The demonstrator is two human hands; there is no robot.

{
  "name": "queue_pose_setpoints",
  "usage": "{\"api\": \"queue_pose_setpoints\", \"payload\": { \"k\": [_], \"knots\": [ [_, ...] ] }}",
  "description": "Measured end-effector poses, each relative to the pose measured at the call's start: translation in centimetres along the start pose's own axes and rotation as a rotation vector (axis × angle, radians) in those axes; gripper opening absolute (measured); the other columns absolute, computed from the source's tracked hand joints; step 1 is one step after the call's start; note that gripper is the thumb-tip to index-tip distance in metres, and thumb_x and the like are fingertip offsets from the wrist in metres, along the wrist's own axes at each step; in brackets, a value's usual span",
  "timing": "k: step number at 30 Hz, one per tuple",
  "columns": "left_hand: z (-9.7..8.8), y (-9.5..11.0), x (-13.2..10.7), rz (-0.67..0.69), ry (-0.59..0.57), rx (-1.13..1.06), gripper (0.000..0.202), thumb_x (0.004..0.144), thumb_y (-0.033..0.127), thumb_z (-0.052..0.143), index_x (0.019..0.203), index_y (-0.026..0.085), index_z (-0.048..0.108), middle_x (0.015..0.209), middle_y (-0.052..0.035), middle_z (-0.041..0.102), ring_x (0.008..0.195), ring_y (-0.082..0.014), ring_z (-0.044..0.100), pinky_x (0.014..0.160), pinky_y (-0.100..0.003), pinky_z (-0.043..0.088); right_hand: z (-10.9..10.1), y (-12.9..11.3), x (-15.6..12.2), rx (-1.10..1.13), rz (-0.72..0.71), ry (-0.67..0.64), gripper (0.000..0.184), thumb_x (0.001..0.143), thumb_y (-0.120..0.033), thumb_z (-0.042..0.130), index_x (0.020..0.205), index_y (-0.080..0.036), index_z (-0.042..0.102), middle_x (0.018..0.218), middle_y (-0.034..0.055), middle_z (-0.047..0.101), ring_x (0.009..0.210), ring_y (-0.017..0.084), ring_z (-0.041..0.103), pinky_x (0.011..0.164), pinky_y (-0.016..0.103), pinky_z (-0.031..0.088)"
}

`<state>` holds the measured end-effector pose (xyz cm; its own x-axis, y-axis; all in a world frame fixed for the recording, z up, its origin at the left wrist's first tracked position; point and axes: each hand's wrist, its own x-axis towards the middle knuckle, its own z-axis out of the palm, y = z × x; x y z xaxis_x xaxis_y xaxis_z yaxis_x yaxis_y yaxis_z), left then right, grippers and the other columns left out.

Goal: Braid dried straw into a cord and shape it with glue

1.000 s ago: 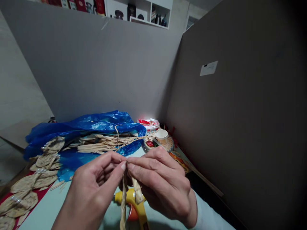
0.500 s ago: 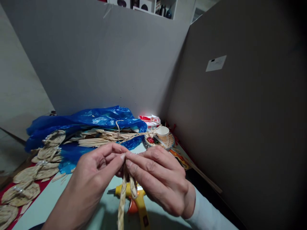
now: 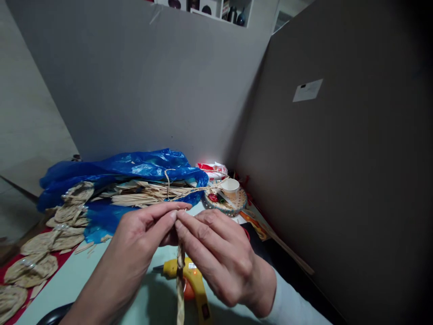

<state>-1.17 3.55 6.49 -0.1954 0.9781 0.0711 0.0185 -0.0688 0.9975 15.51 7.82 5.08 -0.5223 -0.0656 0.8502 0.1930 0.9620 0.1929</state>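
Observation:
My left hand (image 3: 135, 243) and my right hand (image 3: 219, 257) meet fingertip to fingertip over the table, both pinched on the top of a braided straw strip (image 3: 180, 289) that hangs down between them. Directly below the strip, a yellow glue gun (image 3: 194, 282) lies on the pale green table (image 3: 77, 289). A white sleeve covers my right wrist.
A blue plastic bag (image 3: 135, 167) with a bundle of straw strips (image 3: 142, 196) lies behind the hands. Woven straw discs (image 3: 37, 262) cover a red mat at left. A small round basket (image 3: 225, 203) with a white cup (image 3: 232, 186) sits right, near grey partition walls.
The two loose strands below my fingers have closed into one braided strip. My hands stayed pinched together and shifted only slightly.

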Motion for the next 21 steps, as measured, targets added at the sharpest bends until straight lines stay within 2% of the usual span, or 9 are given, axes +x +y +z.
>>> {"api": "queue_pose_setpoints", "payload": {
  "k": [4, 7, 10, 13, 17, 19, 21],
  "knots": [
    [-0.5, -0.2, 0.2, 0.009, -0.007, 0.056, 0.027, 0.075, 0.046, 0.078, 0.095, 0.028, 0.085, 0.104, -0.0016, 0.086, 0.116, -0.0284, 0.073, 0.086, -0.023, 0.063, 0.0, -0.1, 0.2, -0.014, 0.015, -0.039, 0.032, 0.097, 0.0, 0.045, 0.106, 0.01, 0.073, 0.109, 0.0269, 0.077, 0.093, 0.032, 0.075, 0.082, 0.043, 0.065],
    [-1.2, -0.5, 0.1, 0.042, -0.022, 0.129, 0.033, 0.08, 0.051, 0.075, 0.105, 0.031, 0.083, 0.119, -0.0008, 0.082, 0.124, -0.026, 0.068, 0.095, -0.024, 0.058, -0.1, 0.0, 0.1, 0.001, 0.021, -0.072, 0.032, 0.1, -0.001, 0.044, 0.11, 0.009, 0.072, 0.115, 0.026, 0.076, 0.099, 0.03, 0.074, 0.089, 0.04, 0.064],
    [-1.6, -0.2, 0.1, 0.13, -0.068, 0.215, 0.036, 0.081, 0.052, 0.074, 0.11, 0.033, 0.082, 0.124, -0.0013, 0.08, 0.124, -0.0275, 0.068, 0.099, -0.03, 0.057, -0.1, 0.3, -0.1, 0.055, 0.068, -0.038, 0.027, 0.101, -0.003, 0.049, 0.109, 0.006, 0.072, 0.118, 0.0242, 0.075, 0.099, 0.027, 0.072, 0.086, 0.039, 0.064],
    [-1.6, 0.7, 0.3, 0.221, -0.091, 0.251, 0.036, 0.074, 0.048, 0.079, 0.106, 0.032, 0.084, 0.116, -0.0037, 0.083, 0.116, -0.0338, 0.073, 0.089, -0.037, 0.064, 0.0, 0.6, -0.4, 0.123, 0.103, 0.039, 0.02, 0.099, -0.005, 0.054, 0.107, 0.001, 0.072, 0.118, 0.0221, 0.075, 0.092, 0.024, 0.07, 0.079, 0.037, 0.064],
    [-1.5, 1.1, 0.6, 0.273, -0.1, 0.249, 0.033, 0.068, 0.039, 0.083, 0.101, 0.033, 0.085, 0.112, -0.0027, 0.083, 0.098, -0.0344, 0.08, 0.074, -0.038, 0.069, 0.2, 0.8, -0.6, 0.273, 0.186, 0.084, 0.023, 0.099, -0.004, 0.054, 0.115, -0.002, 0.07, 0.116, 0.0189, 0.076, 0.091, 0.021, 0.07, 0.082, 0.035, 0.06],
    [-1.6, 0.5, 0.4, 0.272, -0.084, 0.239, 0.038, 0.07, 0.038, 0.082, 0.108, 0.034, 0.083, 0.112, -0.0018, 0.083, 0.089, -0.0329, 0.082, 0.067, -0.036, 0.07, 0.2, 0.8, -0.4, 0.381, 0.238, 0.127, 0.024, 0.097, 0.0, 0.055, 0.113, -0.006, 0.072, 0.114, 0.0164, 0.077, 0.093, 0.019, 0.071, 0.084, 0.033, 0.059],
    [-1.7, -0.5, -0.1, 0.282, -0.037, 0.274, 0.048, 0.076, 0.039, 0.078, 0.124, 0.038, 0.074, 0.118, 0.0001, 0.082, 0.089, -0.0309, 0.082, 0.066, -0.035, 0.07, -0.1, 0.8, -0.2, 0.472, 0.342, 0.193, 0.024, 0.094, 0.001, 0.058, 0.109, -0.008, 0.074, 0.111, 0.0149, 0.078, 0.098, 0.018, 0.073, 0.089, 0.03, 0.057]
  ]
}}
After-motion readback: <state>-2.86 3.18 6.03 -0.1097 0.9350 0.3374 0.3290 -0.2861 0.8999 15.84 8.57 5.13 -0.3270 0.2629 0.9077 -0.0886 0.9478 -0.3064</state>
